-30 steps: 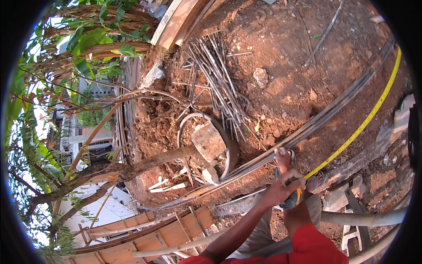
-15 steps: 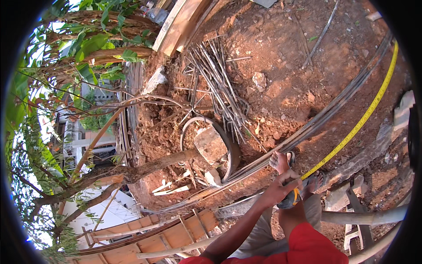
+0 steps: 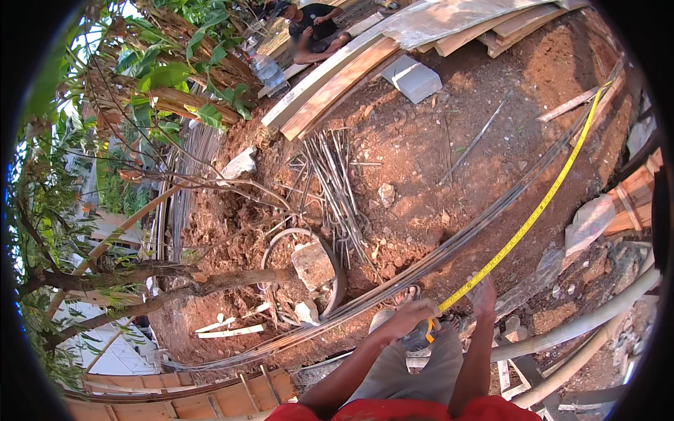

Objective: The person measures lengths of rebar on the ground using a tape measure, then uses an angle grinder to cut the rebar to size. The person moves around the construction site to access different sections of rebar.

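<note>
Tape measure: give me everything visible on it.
The tape measure has a dark, rounded case with an orange-yellow part; its material is unclear. The left hand grips it at the top. A yellow blade with dark markings extends up and right in the picture, roughly alongside long thin rods. The right hand is at the blade; contact is unclear.

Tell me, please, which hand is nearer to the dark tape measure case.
Left. The left hand holds the tape measure case; the right hand is apart from it, farther to the right, at the extended yellow blade.
</note>
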The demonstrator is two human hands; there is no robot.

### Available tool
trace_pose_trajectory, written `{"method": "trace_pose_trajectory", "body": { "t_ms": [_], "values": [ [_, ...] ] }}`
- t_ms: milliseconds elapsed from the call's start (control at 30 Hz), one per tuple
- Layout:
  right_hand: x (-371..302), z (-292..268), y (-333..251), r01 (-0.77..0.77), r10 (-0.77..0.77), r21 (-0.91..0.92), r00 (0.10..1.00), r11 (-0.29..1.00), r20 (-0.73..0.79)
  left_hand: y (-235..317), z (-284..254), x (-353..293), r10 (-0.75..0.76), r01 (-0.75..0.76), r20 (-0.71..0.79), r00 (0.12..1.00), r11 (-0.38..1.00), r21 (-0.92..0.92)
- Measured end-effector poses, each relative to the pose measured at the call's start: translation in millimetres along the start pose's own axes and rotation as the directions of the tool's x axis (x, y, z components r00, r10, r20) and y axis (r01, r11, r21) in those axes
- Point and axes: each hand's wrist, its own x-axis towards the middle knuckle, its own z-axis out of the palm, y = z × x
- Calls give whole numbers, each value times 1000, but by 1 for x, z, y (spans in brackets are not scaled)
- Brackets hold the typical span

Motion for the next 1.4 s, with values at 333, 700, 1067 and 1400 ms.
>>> {"method": "trace_pose_trajectory", "body": {
  "t_ms": [333,700,1067,1400],
  "values": [
    [-116,122,-222,578,-580,54,812,814,65,62,78,9,122,-122,106,987,992,-3],
    [-179,105,-224,403,-450,295,886,867,113,30,105,-63,162,-175,78,984,964,202],
    [-200,122,-296,624,-641,149,751,767,159,50,156,-63,181,-195,133,974,976,95],
    [-196,68,-286,533,-533,34,839,845,109,-22,145,-64,246,-258,83,966,944,207]
  ]
}}
